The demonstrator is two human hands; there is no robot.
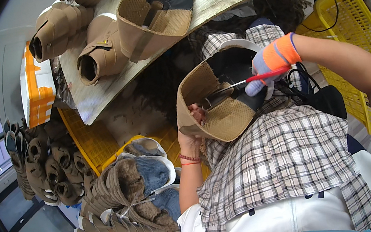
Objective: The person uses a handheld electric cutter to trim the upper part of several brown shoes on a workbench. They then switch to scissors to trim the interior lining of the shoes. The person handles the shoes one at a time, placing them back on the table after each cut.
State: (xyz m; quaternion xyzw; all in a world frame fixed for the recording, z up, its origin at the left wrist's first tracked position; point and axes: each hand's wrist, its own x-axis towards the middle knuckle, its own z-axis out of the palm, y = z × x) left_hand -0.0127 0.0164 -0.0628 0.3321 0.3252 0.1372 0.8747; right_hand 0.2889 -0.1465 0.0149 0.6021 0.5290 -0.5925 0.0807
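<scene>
over the lap, left hand (195, 123) gripping tan shoe (214, 97), right hand (269, 66) with scissors (239, 86)

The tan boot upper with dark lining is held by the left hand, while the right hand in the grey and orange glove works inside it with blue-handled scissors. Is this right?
Not quite. In the head view, the scissors in the gloved right hand have red handles, not blue. The left hand does hold the tan boot upper with dark lining.

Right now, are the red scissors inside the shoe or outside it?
Partly inside. The red-handled scissors, held by the right hand, have their blades in the opening of the tan shoe, gripped by the left hand.
</scene>
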